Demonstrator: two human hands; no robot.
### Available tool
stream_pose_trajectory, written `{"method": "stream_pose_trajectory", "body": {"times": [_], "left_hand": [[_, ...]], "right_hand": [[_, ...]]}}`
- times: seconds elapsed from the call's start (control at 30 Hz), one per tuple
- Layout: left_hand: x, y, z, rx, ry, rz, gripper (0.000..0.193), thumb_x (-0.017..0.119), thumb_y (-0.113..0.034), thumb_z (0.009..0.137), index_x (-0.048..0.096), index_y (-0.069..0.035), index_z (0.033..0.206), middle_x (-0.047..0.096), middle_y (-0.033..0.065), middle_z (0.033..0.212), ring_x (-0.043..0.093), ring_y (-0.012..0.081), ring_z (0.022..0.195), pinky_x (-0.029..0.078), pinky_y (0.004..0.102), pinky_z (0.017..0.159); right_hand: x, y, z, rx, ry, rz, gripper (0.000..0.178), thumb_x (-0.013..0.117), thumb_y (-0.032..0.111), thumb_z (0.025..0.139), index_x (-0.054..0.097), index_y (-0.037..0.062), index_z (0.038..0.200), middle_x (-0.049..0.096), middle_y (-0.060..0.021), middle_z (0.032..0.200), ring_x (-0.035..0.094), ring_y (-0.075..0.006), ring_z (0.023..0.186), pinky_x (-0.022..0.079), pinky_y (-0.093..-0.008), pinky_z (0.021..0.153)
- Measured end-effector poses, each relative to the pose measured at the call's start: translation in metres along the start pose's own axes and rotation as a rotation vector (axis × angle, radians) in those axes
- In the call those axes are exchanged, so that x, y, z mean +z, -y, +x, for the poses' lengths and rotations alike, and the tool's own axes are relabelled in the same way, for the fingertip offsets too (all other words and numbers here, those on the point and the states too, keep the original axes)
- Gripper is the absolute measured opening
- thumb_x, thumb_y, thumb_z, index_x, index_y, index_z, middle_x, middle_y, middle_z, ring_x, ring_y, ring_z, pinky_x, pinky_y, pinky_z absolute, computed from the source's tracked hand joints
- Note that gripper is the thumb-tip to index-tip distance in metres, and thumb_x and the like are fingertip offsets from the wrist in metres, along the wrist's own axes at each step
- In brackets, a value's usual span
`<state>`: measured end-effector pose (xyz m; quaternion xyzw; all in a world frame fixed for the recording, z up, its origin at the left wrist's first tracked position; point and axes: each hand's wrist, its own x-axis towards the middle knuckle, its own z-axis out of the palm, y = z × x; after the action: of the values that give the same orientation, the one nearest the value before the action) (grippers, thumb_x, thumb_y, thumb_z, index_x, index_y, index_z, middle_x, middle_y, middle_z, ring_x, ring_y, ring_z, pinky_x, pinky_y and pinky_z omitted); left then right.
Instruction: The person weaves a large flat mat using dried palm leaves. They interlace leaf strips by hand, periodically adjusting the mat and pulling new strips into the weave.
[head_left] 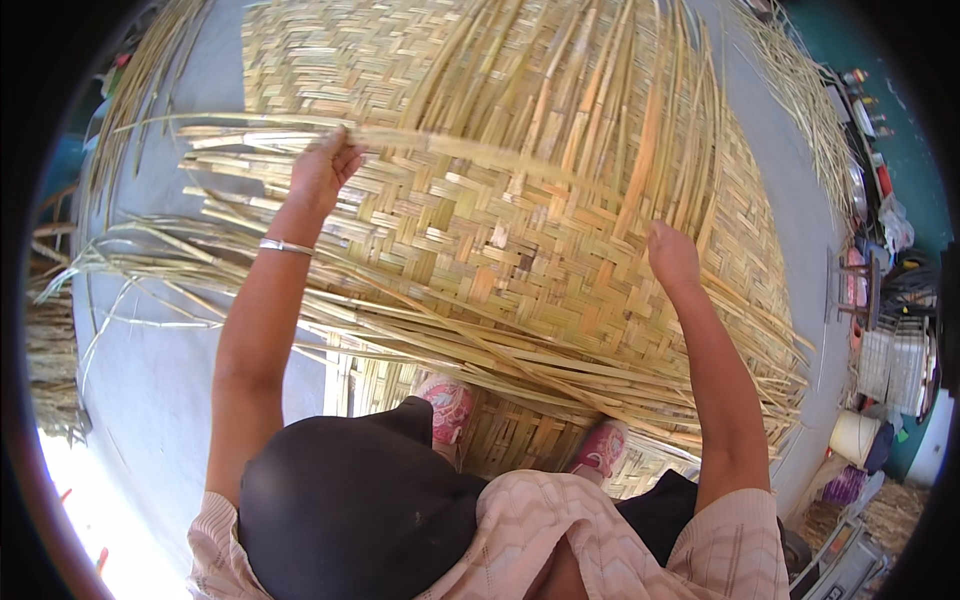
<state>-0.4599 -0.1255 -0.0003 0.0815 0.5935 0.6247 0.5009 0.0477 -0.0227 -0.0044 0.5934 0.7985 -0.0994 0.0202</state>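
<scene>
A large woven bamboo mat [520,240] of pale yellow strips lies on the grey floor in front of me, its loose strip ends fanning out on all sides. My left hand [322,170], with a silver bangle on the wrist, is closed on a long flat bamboo strip [470,150] that runs left to right across the weave. Over on the right part of the weave, my right hand [672,255] presses down with curled fingers; whether it grips a strip I cannot tell. My feet in pink shoes [447,408] stand on the mat's near edge.
The grey concrete floor [150,380] surrounds the mat. Loose bamboo strips [800,100] lie at the far right and at the left edge. Along the right wall stand a white bucket [853,437], a stool, baskets and small household items.
</scene>
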Motion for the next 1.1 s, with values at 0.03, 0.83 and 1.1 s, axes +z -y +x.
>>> {"method": "stream_pose_trajectory", "body": {"times": [0.03,0.83,1.1], "left_hand": [[0.008,-0.002,0.004,0.007,0.08,0.035,0.033,0.059,-0.027,0.094,0.056,-0.003,0.116,0.064,0.0091,0.106,0.064,0.0173,0.095,0.053,0.0268,0.078],[0.14,0.048,0.115,0.211,0.488,1.233,0.024,0.073,-0.025,0.08,0.06,-0.005,0.078,0.056,0.0036,0.062,0.054,0.0101,0.055,0.043,0.0272,0.046],[0.145,0.038,0.117,0.044,0.635,1.102,0.022,0.069,-0.019,0.082,0.055,-0.006,0.071,0.053,0.0016,0.061,0.05,0.0107,0.053,0.042,0.0265,0.049]], "right_hand": [[-0.001,-0.011,0.004,0.071,-0.077,0.11,0.017,0.054,0.015,0.089,0.059,0.0006,0.095,0.065,-0.017,0.081,0.065,-0.0274,0.076,0.05,-0.039,0.065],[0.051,0.054,-0.009,0.753,-0.069,1.319,0.02,0.049,0.017,0.098,0.055,-0.0011,0.106,0.065,-0.011,0.088,0.067,-0.0193,0.078,0.053,-0.0286,0.065],[0.057,0.059,-0.006,0.766,-0.089,1.205,0.023,0.045,0.019,0.099,0.055,-0.0019,0.104,0.064,-0.0099,0.085,0.065,-0.0177,0.073,0.05,-0.0281,0.063]]}}
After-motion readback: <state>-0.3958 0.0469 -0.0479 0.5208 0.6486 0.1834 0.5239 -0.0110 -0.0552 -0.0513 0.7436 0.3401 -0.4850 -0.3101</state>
